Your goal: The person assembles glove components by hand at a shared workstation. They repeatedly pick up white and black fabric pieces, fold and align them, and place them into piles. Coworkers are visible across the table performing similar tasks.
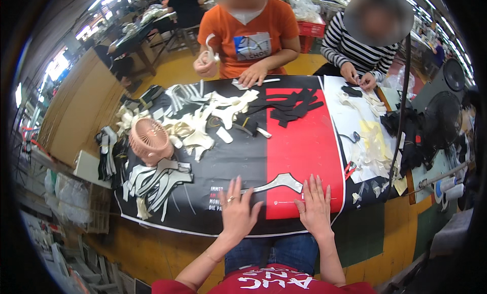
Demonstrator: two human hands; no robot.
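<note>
A light grey cut fabric piece [284, 181] with a dark edge and a long thin tail lies on the red and black table covering [243, 164]. My left hand [237, 213] rests near the tail's end, fingers stretched out over the black part. On the red part, my right hand [315, 208] lies with its fingers spread, close beside the wide end of the piece. Neither hand appears to grip anything. Whether fingertips of the left hand touch the tail is hard to make out.
A pink fan [149, 141] stands at the left among piled grey-white strips [157, 180] and cream pieces [223, 106]. Black pieces [291, 104] lie at the far side. Red-handled snips [350, 169] rest at right. Two people work across the table, one in orange [223, 30], one in stripes [335, 45].
</note>
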